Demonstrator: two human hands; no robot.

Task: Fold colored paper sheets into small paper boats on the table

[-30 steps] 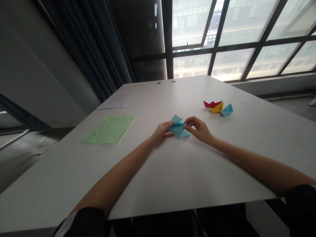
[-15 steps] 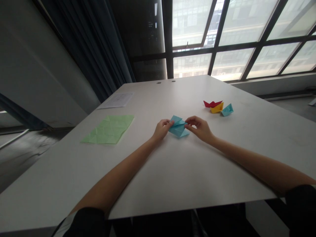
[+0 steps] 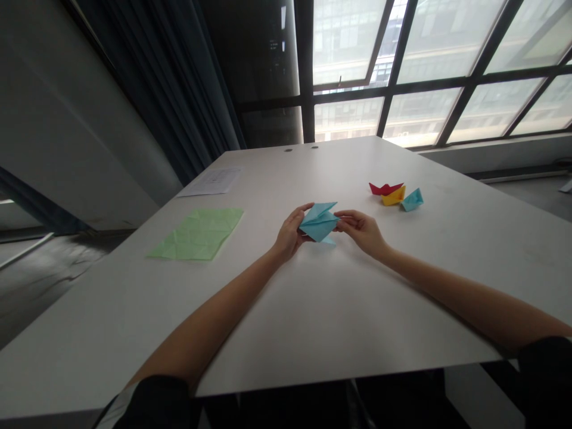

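the half-folded light blue paper piece (image 3: 318,221) has come up off the white table top (image 3: 313,310) since half a second ago and now tilts its broad face toward the camera, with only a small lower flap near the surface at six o'clock.

at nine o'clock from the hands, well apart, a creased pale green paper sheet (image 3: 199,233) lies flat, and a white printed sheet (image 3: 211,181) lies beyond it at eleven o'clock. the left hand (image 3: 289,235) pinches the left end of the blue piece, thumb over the upper edge and fingers behind. the right hand (image 3: 363,229) pinches the right tip between thumb and fingertips. both hands are closed on the paper, set apart by its width.

the piece looks very light and thin, stiff only along its creases, and easy to crumple or tear at the points. the layered corners seem the safest holds, with a gentle pinch. its long axis runs from nine to three o'clock between the hands. the sharpest tip points to three o'clock, and an upper corner points to one o'clock.

at two o'clock from the right hand sit a red paper boat (image 3: 384,188), a yellow paper boat (image 3: 394,196) and a light blue paper boat (image 3: 412,199), close together.
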